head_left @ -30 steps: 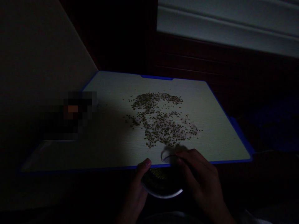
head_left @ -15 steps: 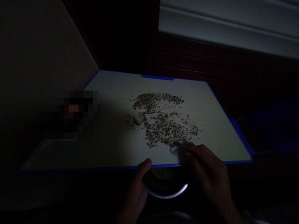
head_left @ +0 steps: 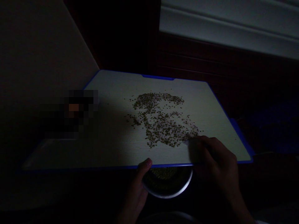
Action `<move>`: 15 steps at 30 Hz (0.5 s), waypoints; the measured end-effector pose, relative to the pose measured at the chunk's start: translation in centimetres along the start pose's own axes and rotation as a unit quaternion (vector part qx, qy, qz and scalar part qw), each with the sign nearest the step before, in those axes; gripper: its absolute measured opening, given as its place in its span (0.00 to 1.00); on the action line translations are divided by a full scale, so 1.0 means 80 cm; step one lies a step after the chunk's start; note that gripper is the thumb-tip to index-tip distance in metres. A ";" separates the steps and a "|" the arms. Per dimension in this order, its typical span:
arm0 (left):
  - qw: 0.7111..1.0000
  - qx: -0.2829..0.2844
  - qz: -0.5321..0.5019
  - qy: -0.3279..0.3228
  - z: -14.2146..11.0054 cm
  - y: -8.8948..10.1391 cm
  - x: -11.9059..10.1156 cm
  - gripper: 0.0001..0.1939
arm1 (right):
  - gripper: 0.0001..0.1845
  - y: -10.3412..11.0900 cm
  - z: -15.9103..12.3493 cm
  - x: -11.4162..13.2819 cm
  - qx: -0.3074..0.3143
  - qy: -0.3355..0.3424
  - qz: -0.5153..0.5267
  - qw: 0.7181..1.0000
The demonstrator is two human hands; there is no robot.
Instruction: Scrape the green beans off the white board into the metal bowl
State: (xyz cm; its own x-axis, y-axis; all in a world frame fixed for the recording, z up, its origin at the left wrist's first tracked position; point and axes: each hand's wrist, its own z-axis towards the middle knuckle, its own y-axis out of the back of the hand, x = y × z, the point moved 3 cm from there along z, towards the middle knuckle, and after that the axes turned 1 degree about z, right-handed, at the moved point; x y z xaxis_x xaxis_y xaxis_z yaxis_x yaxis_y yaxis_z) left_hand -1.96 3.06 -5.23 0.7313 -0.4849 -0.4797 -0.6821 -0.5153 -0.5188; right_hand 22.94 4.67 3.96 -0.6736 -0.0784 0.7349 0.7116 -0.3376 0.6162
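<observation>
Many small greenish-brown seeds or beans (head_left: 161,129) lie spread in loose patches on a pale folding-type board (head_left: 112,152) with a blue rim. My right hand (head_left: 217,158) is closed over the front right of the board, pinching what looks like a spoon (head_left: 187,141); its tip is dim, at the lower right of the seeds. My left hand (head_left: 141,180) wraps the left side of a metal bowl (head_left: 169,196), its thumb by the board's front edge. The bowl sits below that edge, with greenish seeds in it; the board hides its far side.
Another rounded rim (head_left: 173,213) shows faintly below the bowl. A pixelated patch covers something at the board's left side. A pale wall (head_left: 46,37) rises at the left and a white ridged panel (head_left: 221,23) at the upper right. The scene is very dark.
My right hand has moved right and slightly away from me with the spoon, uncovering more of the bowl. My left hand has stayed in place. The seed patches look nearly the same.
</observation>
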 end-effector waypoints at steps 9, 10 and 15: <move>1.000 0.013 0.009 0.004 -0.003 -0.001 -0.003 0.16 | 0.12 -0.011 -0.002 0.010 0.013 0.035 0.003 0.999; 1.000 0.013 0.008 0.008 -0.003 -0.002 -0.003 0.15 | 0.12 -0.011 -0.003 0.011 0.013 0.035 0.000 0.999; 1.000 0.010 0.006 0.002 -0.002 0.000 0.000 0.17 | 0.12 -0.006 -0.009 0.013 0.023 0.037 -0.002 0.999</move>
State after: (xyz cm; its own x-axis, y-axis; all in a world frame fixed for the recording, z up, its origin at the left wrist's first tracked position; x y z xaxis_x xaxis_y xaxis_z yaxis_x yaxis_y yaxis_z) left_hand -1.98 2.98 -5.13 0.7232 -0.4936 -0.4832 -0.6904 -0.4955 -0.5271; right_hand 21.72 4.07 4.21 -0.6875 -0.1468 0.7112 0.7167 -0.2947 0.6320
